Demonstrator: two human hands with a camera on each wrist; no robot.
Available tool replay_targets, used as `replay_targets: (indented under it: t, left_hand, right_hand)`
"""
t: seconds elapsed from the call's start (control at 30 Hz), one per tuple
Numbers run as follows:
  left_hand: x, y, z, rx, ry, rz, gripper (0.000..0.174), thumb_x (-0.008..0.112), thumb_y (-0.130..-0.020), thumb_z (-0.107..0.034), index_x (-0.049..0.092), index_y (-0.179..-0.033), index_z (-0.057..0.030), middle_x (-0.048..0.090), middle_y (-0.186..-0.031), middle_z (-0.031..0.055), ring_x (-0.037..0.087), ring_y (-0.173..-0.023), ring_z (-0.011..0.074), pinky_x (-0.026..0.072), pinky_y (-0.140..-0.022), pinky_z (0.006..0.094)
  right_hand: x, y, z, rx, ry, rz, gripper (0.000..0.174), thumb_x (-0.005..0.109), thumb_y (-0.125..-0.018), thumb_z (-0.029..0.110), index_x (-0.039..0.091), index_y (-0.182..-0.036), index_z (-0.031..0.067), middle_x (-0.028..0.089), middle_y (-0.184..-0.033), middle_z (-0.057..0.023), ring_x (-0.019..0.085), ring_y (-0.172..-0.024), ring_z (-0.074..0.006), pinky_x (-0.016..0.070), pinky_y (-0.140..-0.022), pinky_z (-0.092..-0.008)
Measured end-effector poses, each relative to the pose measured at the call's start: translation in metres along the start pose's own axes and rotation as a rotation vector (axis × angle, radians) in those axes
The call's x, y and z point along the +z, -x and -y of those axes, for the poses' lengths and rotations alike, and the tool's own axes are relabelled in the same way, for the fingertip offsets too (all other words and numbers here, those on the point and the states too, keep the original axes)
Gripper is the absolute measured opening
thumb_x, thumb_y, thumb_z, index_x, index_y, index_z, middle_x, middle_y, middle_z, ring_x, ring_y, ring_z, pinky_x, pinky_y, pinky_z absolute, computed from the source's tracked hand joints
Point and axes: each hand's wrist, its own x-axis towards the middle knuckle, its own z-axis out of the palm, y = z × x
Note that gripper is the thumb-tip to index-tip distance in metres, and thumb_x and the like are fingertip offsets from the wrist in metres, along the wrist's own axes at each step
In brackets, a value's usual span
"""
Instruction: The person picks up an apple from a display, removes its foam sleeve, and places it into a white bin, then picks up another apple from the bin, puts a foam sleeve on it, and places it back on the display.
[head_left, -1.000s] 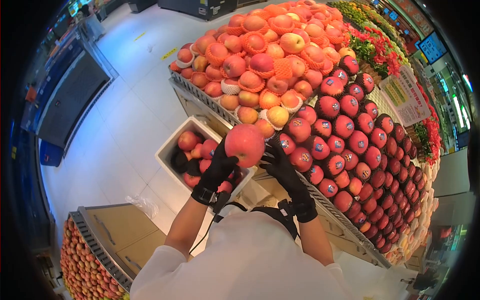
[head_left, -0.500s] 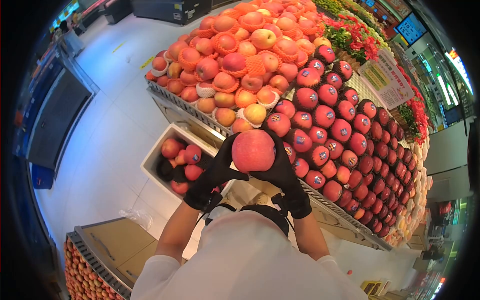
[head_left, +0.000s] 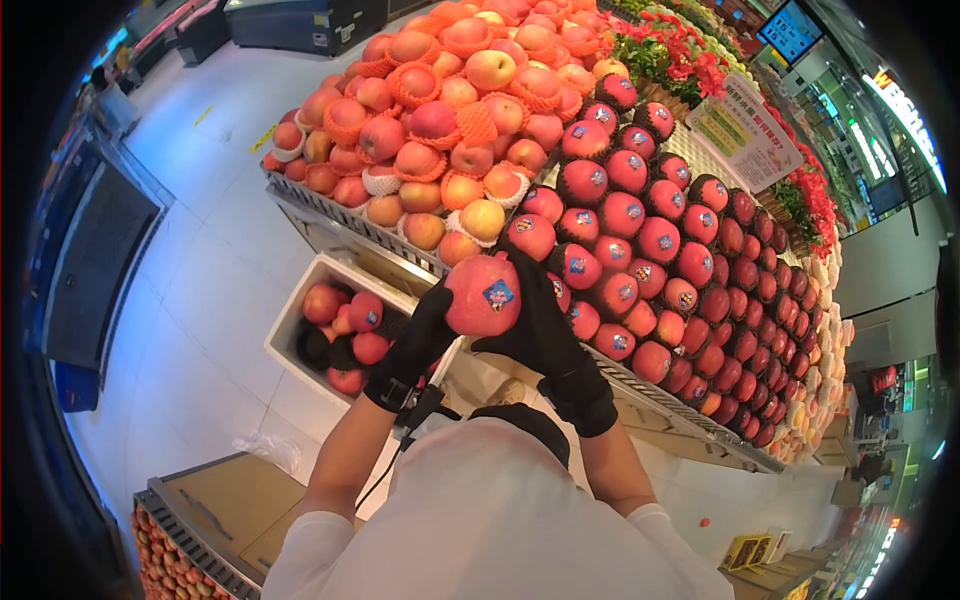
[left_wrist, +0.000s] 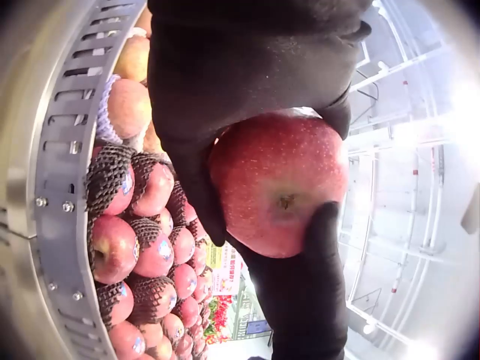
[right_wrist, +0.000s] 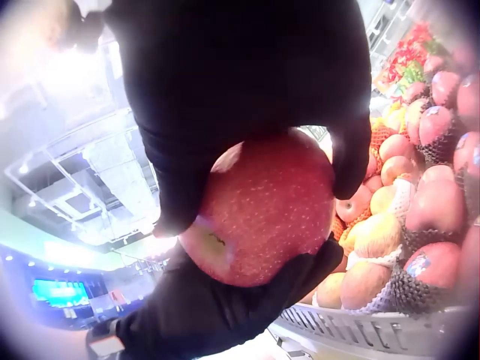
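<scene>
The left hand [head_left: 415, 345] and right hand [head_left: 545, 335], black-gloved, grip one red apple [head_left: 484, 295] between them, near the display's edge; its underside is hidden in the head view. The left forearm partly covers the white crate [head_left: 300, 345]. Distant screen text blurs.

Two hands [head_left: 548, 335], one large apple [head_left: 482, 297], one white bin [head_left: 293, 302], perhaps six smaller apples [head_left: 322, 303].
</scene>
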Motion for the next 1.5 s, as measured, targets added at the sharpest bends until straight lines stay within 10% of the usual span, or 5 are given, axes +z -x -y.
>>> replay_targets:
  t: [0.23, 0.47, 0.97, 1.33, 1.5]
  left_hand:
    - [-0.012, -0.001, 0.008, -0.001, 0.260, -0.034, 0.054, 0.041, -0.102, -0.042, 0.038, -0.143, -0.0066, 0.044, -0.144, 0.0133, 0.045, -0.132, 0.0277, 0.0370, -0.112, 0.0468]
    - [0.013, 0.003, -0.009, 0.123, 0.031, 0.067, 0.090, 0.074, -0.082, -0.048, 0.033, -0.147, -0.0007, 0.044, -0.144, 0.0151, 0.045, -0.134, 0.0278, 0.0368, -0.113, 0.0439]
    - [0.008, -0.009, -0.016, 0.469, -0.368, 0.201, 0.121, 0.097, -0.054, -0.028, 0.028, -0.151, -0.0074, 0.040, -0.149, 0.0115, 0.041, -0.136, 0.0250, 0.0368, -0.111, 0.0426]
    - [0.015, 0.002, -0.030, 0.271, -0.430, 0.126, 0.107, 0.091, -0.059, -0.003, 0.034, -0.148, -0.0121, 0.044, -0.147, 0.0135, 0.049, -0.130, 0.0239, 0.0431, -0.108, 0.0412]
    - [0.027, 0.004, -0.029, 0.211, -0.387, 0.127, 0.090, 0.078, -0.079, -0.010, 0.027, -0.153, -0.0144, 0.040, -0.150, 0.0118, 0.043, -0.135, 0.0217, 0.0384, -0.110, 0.0382]
  right_hand:
    - [-0.024, 0.015, -0.005, 0.381, -0.413, 0.059, 0.101, 0.079, -0.072, 0.005, 0.021, -0.154, 0.0138, 0.039, -0.145, -0.0123, 0.056, -0.111, -0.0242, 0.0517, -0.089, -0.0355]
    - [-0.024, 0.014, 0.002, 0.528, -0.640, 0.159, 0.081, 0.061, -0.083, 0.000, 0.024, -0.154, 0.0118, 0.039, -0.147, -0.0107, 0.050, -0.123, -0.0237, 0.0475, -0.097, -0.0343]
    - [-0.028, 0.009, 0.029, 0.199, -0.446, 0.002, 0.104, 0.090, -0.059, 0.015, 0.033, -0.145, 0.0062, 0.044, -0.141, -0.0119, 0.044, -0.132, -0.0246, 0.0381, -0.110, -0.0401]
    - [-0.035, 0.013, 0.031, 0.031, -0.308, -0.032, 0.102, 0.094, -0.057, 0.013, 0.037, -0.141, 0.0058, 0.047, -0.136, -0.0117, 0.049, -0.126, -0.0239, 0.0428, -0.106, -0.0399]
    - [-0.040, 0.004, 0.032, 0.288, -0.387, -0.014, 0.102, 0.088, -0.057, 0.006, 0.034, -0.143, 0.0058, 0.046, -0.139, -0.0118, 0.046, -0.130, -0.0245, 0.0411, -0.108, -0.0394]
